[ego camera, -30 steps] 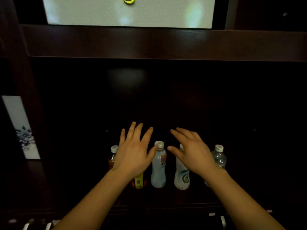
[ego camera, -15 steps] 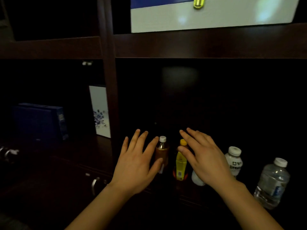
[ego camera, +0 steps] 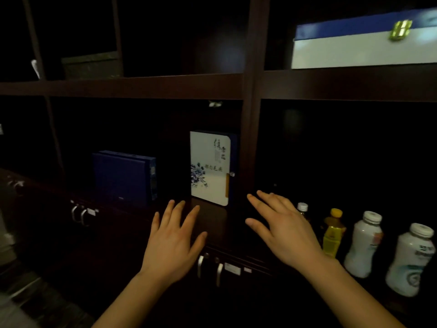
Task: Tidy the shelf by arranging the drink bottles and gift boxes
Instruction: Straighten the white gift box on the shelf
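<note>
In front of both outstretched hands stands a dark wooden shelf unit [ego camera: 146,87], split into compartments by an upright post. Up and to the right of the right hand [ego camera: 285,229], on the higher shelf, lies a long white gift box with a blue lid [ego camera: 364,47]. Ahead of the left hand [ego camera: 172,240], in the left compartment, a dark blue gift box [ego camera: 123,177] stands upright, and just beyond the gap between the two hands stands a white gift box with blue flower print [ego camera: 209,168], close against the post. Neither hand touches a box.

Right of the right hand, four bottles stand in a row: two white bottles [ego camera: 363,243], the far one [ego camera: 411,259] blurred, then a yellow bottle [ego camera: 332,233] just beside the hand, and a small white-capped bottle [ego camera: 302,209] partly hidden behind its knuckles.

Both hands are palm down with fingers spread, holding nothing. Below them, metal drawer handles [ego camera: 209,268] catch some light.
</note>
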